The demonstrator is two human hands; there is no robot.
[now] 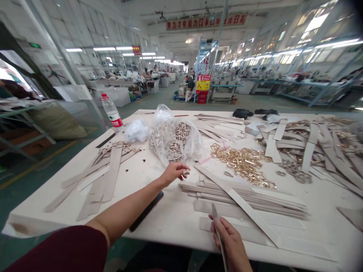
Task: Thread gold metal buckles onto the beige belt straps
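Beige narrow strip [219,234], perhaps coated board or leather, stands nearly on end in the right hand [229,243], whose fingers close around its lower part at the bottom of the head view. It looks light and stiff, thin enough to flex a little, so taking it along its long edges seems safest. Just ahead lies a stack of similar long beige strips [244,200] on the white work table [36,223]. The left hand [173,172], reaching out from a maroon sleeve [56,249], is half curled, pinching a small pale piece [186,172] at its fingertips; the piece is too small to identify. Near that hand sit a clear plastic bag of metal buckles [174,141] and a loose heap of gold-toned rectangular buckles [241,164], which look hard, slick and prone to tangling. A black phone [146,210] lies just beside the left forearm [124,211].
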